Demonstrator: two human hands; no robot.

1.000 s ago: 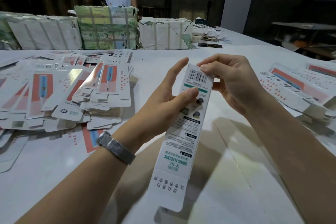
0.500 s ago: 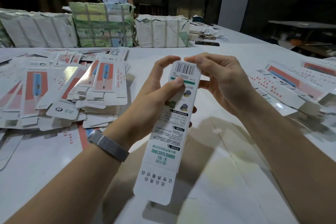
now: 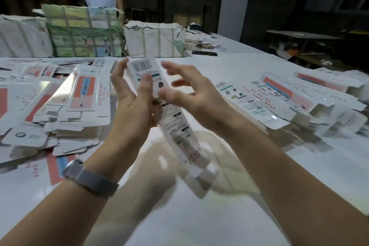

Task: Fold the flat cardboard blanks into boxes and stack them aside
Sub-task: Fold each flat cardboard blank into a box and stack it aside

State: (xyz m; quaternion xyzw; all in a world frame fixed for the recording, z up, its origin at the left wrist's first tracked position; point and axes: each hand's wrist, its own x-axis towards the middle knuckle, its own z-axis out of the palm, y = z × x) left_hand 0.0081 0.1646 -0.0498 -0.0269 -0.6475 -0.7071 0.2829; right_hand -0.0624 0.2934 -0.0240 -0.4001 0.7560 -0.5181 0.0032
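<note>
My two hands work a long white carton above a white table, one gripping it, the other spread beside it.

My left hand [image 3: 131,102] is closed around the upper part of the half-formed box [image 3: 169,118], thumb across the printed face just under the barcode, so the end nearest that barcode stays steady. My right hand [image 3: 191,94] hovers just beside it with fingers spread and blurred, gripping nothing; I judge it is about to work the flaps. The box slants down toward me, its lower end blurred over the table [image 3: 229,215]. Flat blanks [image 3: 65,102] lie heaped to my left within reach, and folded boxes [image 3: 295,98] lie piled to my right, likely the set-aside stack.
</note>
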